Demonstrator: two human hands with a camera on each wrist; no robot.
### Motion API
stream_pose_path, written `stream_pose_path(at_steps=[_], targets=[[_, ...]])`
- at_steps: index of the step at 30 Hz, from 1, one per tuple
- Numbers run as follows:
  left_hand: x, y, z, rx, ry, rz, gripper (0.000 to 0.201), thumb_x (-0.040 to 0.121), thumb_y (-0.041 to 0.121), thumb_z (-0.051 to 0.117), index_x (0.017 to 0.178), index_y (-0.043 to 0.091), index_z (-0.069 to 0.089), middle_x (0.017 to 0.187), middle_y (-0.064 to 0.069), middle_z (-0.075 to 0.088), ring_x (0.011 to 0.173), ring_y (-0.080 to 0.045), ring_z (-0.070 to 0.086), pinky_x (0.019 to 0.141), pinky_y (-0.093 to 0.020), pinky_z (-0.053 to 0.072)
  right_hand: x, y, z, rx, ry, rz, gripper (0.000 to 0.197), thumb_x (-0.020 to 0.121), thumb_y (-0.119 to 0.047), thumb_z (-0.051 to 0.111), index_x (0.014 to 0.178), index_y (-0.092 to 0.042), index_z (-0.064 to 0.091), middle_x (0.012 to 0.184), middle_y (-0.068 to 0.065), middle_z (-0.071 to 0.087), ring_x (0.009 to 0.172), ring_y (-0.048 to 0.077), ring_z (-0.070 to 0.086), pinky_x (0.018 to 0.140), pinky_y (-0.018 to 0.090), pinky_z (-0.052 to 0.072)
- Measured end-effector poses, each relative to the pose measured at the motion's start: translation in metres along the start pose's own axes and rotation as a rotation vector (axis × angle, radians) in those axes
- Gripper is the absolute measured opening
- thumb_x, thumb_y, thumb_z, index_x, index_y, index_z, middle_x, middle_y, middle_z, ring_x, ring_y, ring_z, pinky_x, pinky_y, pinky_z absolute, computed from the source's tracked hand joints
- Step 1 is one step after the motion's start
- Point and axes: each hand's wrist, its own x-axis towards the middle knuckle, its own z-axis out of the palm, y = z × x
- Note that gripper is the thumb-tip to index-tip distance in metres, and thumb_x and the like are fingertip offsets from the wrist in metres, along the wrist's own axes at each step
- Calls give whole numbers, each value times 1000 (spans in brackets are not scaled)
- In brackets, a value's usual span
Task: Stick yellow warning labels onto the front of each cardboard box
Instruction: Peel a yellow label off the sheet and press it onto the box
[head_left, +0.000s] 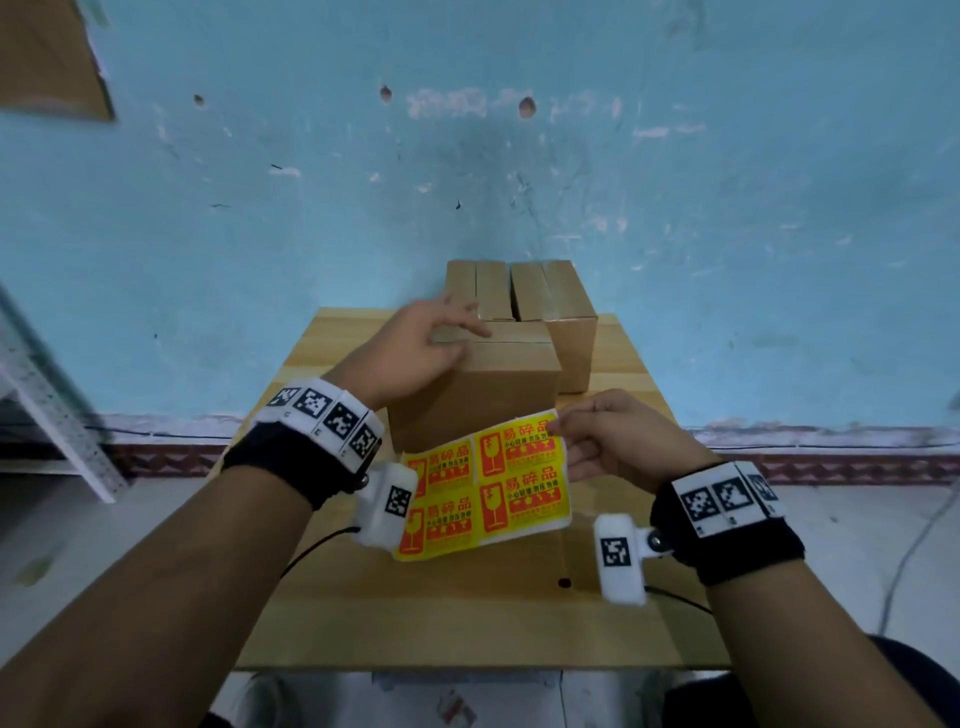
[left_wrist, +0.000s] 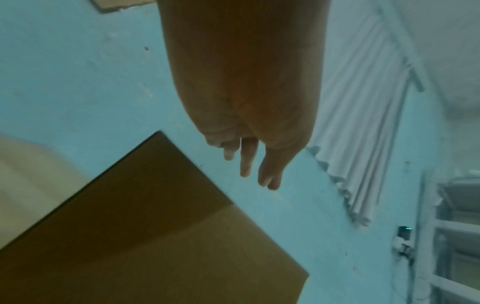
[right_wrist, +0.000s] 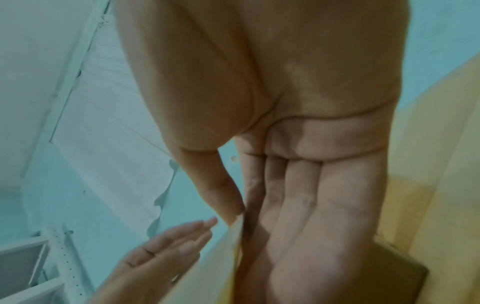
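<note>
Three plain cardboard boxes stand on a wooden table (head_left: 467, 613). The nearest box (head_left: 498, 395) has two behind it, one at the back left (head_left: 483, 291) and one at the back right (head_left: 566, 322). My left hand (head_left: 457, 332) is over the near box's top left, fingers straight and holding nothing. In the left wrist view its fingers (left_wrist: 249, 162) hang clear of the box (left_wrist: 155, 226). My right hand (head_left: 566, 431) pinches the upper right corner of a sheet of yellow and red warning labels (head_left: 483, 483), held in front of the near box. The right wrist view shows the thumb on the sheet (right_wrist: 207, 267).
A white metal shelf (head_left: 47, 410) stands at the left against the blue wall. A piece of cardboard (head_left: 47, 57) hangs on the wall at the top left. Cables run off both wrists across the table's front. A dark spot (head_left: 564, 582) marks the table.
</note>
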Motion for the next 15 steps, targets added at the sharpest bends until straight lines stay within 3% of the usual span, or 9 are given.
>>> stream_pose_path(at_steps=[1, 3, 5, 9, 12, 15], targets=[[-5, 6, 0, -26, 88, 35, 33, 92, 2, 59, 116, 22, 70, 138, 2, 60, 135, -4, 45, 116, -32, 31, 1, 3, 1, 26, 23, -8, 20, 97, -7, 56, 90, 3, 73, 86, 20, 77, 69, 23, 75, 63, 31, 62], [-16, 22, 5, -48, 166, 82, 32, 91, 5, 60, 112, 27, 69, 109, 8, 74, 102, 1, 64, 89, -27, 51, 3, 10, 5, 74, 90, -31, 22, 97, -10, 57, 92, 4, 72, 91, 24, 76, 71, 24, 75, 62, 31, 61], [-30, 36, 17, -31, 125, 45, 21, 90, 10, 64, 100, 27, 71, 87, 8, 75, 81, -2, 66, 69, -22, 52, 6, 17, 11, 118, 140, -72, 23, 97, -10, 57, 89, 5, 73, 93, 25, 76, 74, 28, 74, 66, 34, 63], [-53, 38, 45, -51, -57, -91, 7, 87, 25, 72, 94, 24, 72, 88, 9, 71, 79, -1, 67, 67, -20, 57, 11, 18, 25, 280, 116, -148, 27, 97, -7, 54, 101, 15, 69, 102, 34, 71, 84, 35, 71, 79, 41, 62], [-59, 25, 52, -132, -8, -151, 9, 86, 25, 74, 93, 22, 69, 88, 6, 70, 75, -4, 68, 66, -26, 58, 13, 12, 33, 365, 37, -212, 31, 98, -7, 51, 108, 20, 64, 108, 40, 66, 91, 38, 68, 83, 44, 60], [-65, 16, 51, -230, 57, -213, 12, 86, 20, 75, 91, 15, 66, 87, -5, 70, 78, -16, 70, 71, -34, 60, 15, 7, 36, 234, -20, -280, 31, 98, -8, 52, 106, 18, 66, 106, 37, 68, 91, 39, 70, 86, 45, 59]])
